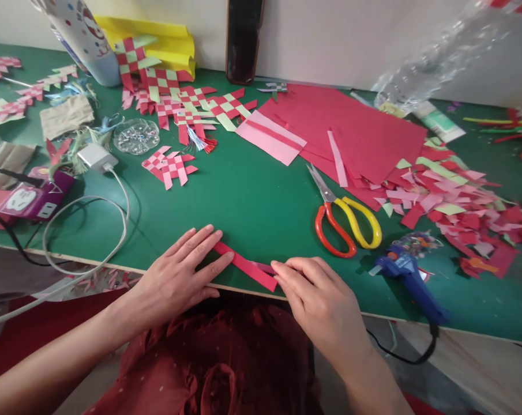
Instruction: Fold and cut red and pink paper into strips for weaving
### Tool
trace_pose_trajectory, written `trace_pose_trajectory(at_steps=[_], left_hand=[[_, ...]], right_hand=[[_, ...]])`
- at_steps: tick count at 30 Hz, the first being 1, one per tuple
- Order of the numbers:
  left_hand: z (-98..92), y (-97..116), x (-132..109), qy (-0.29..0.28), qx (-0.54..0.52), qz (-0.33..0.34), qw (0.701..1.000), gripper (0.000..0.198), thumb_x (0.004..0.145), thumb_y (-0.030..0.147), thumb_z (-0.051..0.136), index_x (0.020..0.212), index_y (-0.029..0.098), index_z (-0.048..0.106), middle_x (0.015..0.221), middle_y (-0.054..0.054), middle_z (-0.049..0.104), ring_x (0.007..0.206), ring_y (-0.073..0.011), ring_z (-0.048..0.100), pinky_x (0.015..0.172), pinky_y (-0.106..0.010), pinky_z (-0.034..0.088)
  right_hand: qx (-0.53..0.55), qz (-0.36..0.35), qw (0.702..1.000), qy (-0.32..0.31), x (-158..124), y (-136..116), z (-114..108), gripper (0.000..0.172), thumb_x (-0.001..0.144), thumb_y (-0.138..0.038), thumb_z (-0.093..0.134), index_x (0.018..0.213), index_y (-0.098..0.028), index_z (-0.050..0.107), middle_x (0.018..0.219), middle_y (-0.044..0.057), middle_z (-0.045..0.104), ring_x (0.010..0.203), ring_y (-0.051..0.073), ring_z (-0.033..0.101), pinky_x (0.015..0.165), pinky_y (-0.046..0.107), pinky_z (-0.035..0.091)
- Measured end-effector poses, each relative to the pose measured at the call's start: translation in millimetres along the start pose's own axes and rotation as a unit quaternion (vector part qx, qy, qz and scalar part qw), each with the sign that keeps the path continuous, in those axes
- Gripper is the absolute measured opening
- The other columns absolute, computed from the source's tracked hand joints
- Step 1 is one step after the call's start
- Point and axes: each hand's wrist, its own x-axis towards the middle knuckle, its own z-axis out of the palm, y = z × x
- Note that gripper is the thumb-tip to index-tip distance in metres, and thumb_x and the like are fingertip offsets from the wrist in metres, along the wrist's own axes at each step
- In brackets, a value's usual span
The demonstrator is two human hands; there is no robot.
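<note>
A folded red paper strip (247,266) lies at the near edge of the green table (252,202). My left hand (180,276) rests flat on the table with its fingers stretched out over the strip's left end. My right hand (316,300) curls its fingers and presses its fingertips on the strip's right end, where a bit of pink paper shows. Both hands sit close together just above my red clothing.
Scissors (342,219) with orange and yellow handles lie right of centre. A blue glue gun (410,274) rests near the front right edge. Red paper sheets (351,129), paper scraps (455,199), woven red-and-pink pieces (171,166), a white charger with cable (97,157) and a dark bottle (242,40) surround them.
</note>
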Motion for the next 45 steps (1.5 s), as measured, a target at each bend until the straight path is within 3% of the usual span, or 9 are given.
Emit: trace_pose_trajectory(at_steps=[4, 10, 14, 34, 45], left_hand=[[4.7, 0.1, -4.2, -0.005, 0.012, -0.022, 1.0, 0.064, 0.088, 0.062, 0.053, 0.143, 0.031, 0.044, 0.155, -0.015, 0.037, 0.143, -0.0333, 0.033, 0.115, -0.052, 0.031], [11.3, -1.2, -8.6, -0.017, 0.026, -0.023, 0.999, 0.081, 0.087, 0.068, 0.049, 0.147, 0.015, 0.04, 0.155, -0.016, 0.036, 0.145, -0.0322, 0.028, 0.121, -0.048, 0.019], [11.9, -1.6, -8.2, -0.011, 0.024, -0.018, 0.999, 0.083, 0.086, 0.069, 0.049, 0.147, 0.014, 0.039, 0.155, -0.016, 0.036, 0.145, -0.0316, 0.028, 0.122, -0.046, 0.015], [12.5, -2.0, -8.4, -0.033, 0.007, -0.022, 0.999, 0.09, 0.083, 0.073, 0.048, 0.148, 0.012, 0.036, 0.157, -0.014, 0.031, 0.146, -0.0323, 0.025, 0.123, -0.047, 0.011], [10.9, -2.8, -7.2, -0.01, 0.005, -0.018, 1.0, 0.088, 0.085, 0.072, 0.046, 0.146, 0.008, 0.04, 0.155, -0.015, 0.036, 0.145, -0.0316, 0.027, 0.123, -0.046, 0.012]], right_hand=[[-0.002, 0.005, 1.0, 0.008, 4.3, -2.7, 5.1, 0.019, 0.091, -0.014, 0.057, 0.104, -0.017, 0.071, 0.087, 0.005, 0.068, 0.079, 0.016, 0.058, 0.078, 0.03, 0.049], [0.007, 0.012, 1.0, 0.01, 10.2, -3.8, 7.4, 0.02, 0.091, -0.012, 0.058, 0.103, -0.02, 0.072, 0.086, 0.004, 0.068, 0.079, 0.016, 0.059, 0.079, 0.03, 0.049], [0.013, 0.017, 1.0, 0.005, 13.7, -2.2, 7.3, 0.02, 0.09, -0.013, 0.06, 0.103, -0.02, 0.072, 0.084, 0.004, 0.067, 0.078, 0.015, 0.058, 0.078, 0.029, 0.049], [0.059, -0.002, 0.998, -0.038, 31.3, 3.5, 8.6, 0.02, 0.09, -0.014, 0.061, 0.106, -0.02, 0.072, 0.087, 0.004, 0.067, 0.081, 0.014, 0.058, 0.078, 0.026, 0.05], [0.055, -0.013, 0.998, -0.034, 38.7, -0.1, 12.7, 0.02, 0.09, -0.015, 0.061, 0.105, -0.019, 0.073, 0.086, 0.005, 0.067, 0.078, 0.014, 0.059, 0.075, 0.027, 0.052]])
